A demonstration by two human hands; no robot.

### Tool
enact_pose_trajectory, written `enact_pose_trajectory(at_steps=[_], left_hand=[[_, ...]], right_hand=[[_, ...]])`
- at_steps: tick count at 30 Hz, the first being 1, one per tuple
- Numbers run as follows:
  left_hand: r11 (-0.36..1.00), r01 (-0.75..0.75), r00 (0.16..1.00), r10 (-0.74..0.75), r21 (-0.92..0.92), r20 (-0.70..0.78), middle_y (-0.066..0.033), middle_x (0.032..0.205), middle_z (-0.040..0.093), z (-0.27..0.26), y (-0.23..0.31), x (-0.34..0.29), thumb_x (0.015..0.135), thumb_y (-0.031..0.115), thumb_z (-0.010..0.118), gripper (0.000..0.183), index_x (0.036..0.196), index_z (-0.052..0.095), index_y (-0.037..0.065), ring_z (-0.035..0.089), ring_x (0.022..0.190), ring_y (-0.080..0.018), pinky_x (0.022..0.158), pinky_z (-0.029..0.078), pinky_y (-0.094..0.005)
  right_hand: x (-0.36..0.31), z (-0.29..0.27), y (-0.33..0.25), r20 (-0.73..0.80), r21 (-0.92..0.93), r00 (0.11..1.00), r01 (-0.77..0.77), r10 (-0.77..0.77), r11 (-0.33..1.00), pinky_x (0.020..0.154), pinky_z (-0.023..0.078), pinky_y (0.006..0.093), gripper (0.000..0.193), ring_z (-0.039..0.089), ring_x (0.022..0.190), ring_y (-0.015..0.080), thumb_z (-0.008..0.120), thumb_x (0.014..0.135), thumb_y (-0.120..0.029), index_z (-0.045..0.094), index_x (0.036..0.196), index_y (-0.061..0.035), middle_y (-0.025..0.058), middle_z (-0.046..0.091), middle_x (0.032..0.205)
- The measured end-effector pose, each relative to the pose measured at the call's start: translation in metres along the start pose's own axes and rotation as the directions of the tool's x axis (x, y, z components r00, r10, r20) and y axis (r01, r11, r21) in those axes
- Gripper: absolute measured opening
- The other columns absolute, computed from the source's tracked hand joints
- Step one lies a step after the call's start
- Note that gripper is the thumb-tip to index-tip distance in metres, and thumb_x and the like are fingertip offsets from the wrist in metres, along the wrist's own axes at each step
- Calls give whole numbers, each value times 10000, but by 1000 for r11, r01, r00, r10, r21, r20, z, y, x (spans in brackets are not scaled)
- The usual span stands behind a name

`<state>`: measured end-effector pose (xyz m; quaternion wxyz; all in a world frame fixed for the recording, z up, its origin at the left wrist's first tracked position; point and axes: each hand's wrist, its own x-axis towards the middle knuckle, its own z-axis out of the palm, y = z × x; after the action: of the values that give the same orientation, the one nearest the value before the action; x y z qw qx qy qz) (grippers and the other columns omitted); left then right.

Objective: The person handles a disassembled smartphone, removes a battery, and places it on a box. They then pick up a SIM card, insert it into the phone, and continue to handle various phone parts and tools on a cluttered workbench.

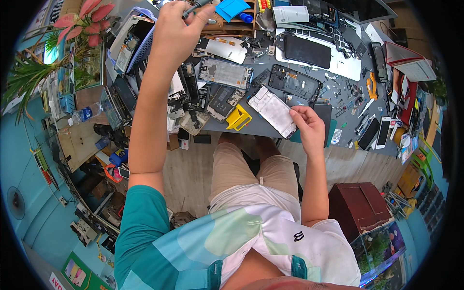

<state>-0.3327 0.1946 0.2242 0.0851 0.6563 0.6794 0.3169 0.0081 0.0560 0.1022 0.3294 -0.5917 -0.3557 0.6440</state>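
Note:
My left hand (178,20) is stretched out to the far edge of the workbench. Its fingers are closed around a dark grey, pen-shaped tool (197,6), whose exact kind I cannot make out. Near the front edge of the bench, my right hand (309,126) pinches the right side of a silver phone mid-frame (273,111). That frame lies tilted, its bare metal face up. A black phone housing (295,82) lies just beyond it. To its left are a yellow plastic stand (238,117) and an opened phone with its battery showing (223,102).
A black phone (308,51) rests on a silver laptop (345,65) at the back. Small parts and screws are scattered at the right. A purple basket (140,46) of phone parts stands at the left, by a potted plant (87,21). A brown box (360,210) stands below the bench.

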Motion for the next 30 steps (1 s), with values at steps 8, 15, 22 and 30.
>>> enact_pose_trajectory(at_steps=[8, 15, 22, 30], left_hand=[[957, -153, 958, 83, 246, 273, -258, 1032, 573, -42, -14, 20, 1007, 227, 597, 284, 958, 665, -43, 566, 1011, -428, 880, 452, -488], [823, -396, 892, 239, 407, 385, -255, 1068, 580, -41, -17, 37, 933, 211, 682, 257, 916, 637, -41, 570, 1078, -436, 952, 468, -491], [734, -478, 859, 276, 482, 432, -239, 1109, 568, -17, -24, 48, 880, 220, 733, 253, 965, 655, -5, 574, 1104, -410, 959, 472, -496], [859, -395, 887, 264, 325, 379, -219, 1120, 564, -24, -30, 45, 831, 132, 767, 278, 1055, 656, 10, 568, 1111, -402, 953, 476, -461]], right_hand=[[1, 2, -7, -8, -18, 1000, 2, -2, 1000, 686, 471, 186, 176, 617, 790, 29, 738, 963, -94, 725, 1083, 34, 4, 727, 912], [2, 1, -4, 22, -31, 1000, 3, -3, 1000, 687, 472, 186, 169, 618, 792, 26, 734, 966, -91, 726, 1080, 34, 3, 726, 910], [0, 4, -7, -6, -9, 1000, 23, -23, 1000, 687, 472, 185, 179, 622, 787, 30, 734, 964, -86, 721, 1081, 48, 9, 729, 904], [-2, 3, -9, 2, -21, 1000, 8, -8, 1000, 681, 467, 182, 183, 621, 792, 30, 744, 958, -85, 723, 1085, 44, 12, 730, 915]])
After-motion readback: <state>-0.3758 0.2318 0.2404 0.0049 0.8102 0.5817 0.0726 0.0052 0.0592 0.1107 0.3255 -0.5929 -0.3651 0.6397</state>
